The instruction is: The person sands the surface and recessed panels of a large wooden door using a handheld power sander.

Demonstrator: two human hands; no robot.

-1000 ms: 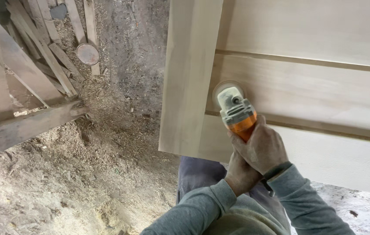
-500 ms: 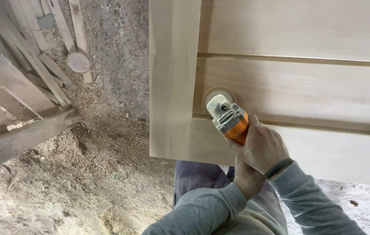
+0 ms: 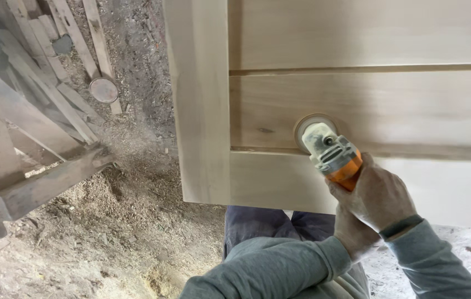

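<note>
— What is the person doing at the wooden door panel (image 3: 357, 99)?

— Both hands are wrapped round the orange body of an angle grinder (image 3: 329, 150). The right hand (image 3: 378, 195) closes over the top of the grip; the left hand (image 3: 353, 237) sits just beneath it, fingers curled tight on the same handle. The round sanding disc (image 3: 305, 128) lies flat on the panel's lower board, just above the groove that parts that board from the bottom rail, and near the upright stile (image 3: 202, 105) at the panel's left edge.

— How does the tool look?

— Pale grey head, orange barrel, all of it powdered with dust. The disc's rim shows as a tan ring against the wood, partly hidden by the head.

— And the panel itself?

— Pale, bare wood, smooth, with one small dark knot left of the disc.

— What could go wrong?

— As I judge it, the disc is close to the groove. If it tips or drifts down, its edge could catch there and gouge the rail, or kick the tool back toward the hands. Holding it in one spot could also dish the board.

— Anything else around?

— Left of the panel, the sawdust-covered ground (image 3: 97, 238), a stack of grey timber offcuts (image 3: 30, 83) and a round lid (image 3: 103, 89). Fine dust hangs in the air there.
</note>
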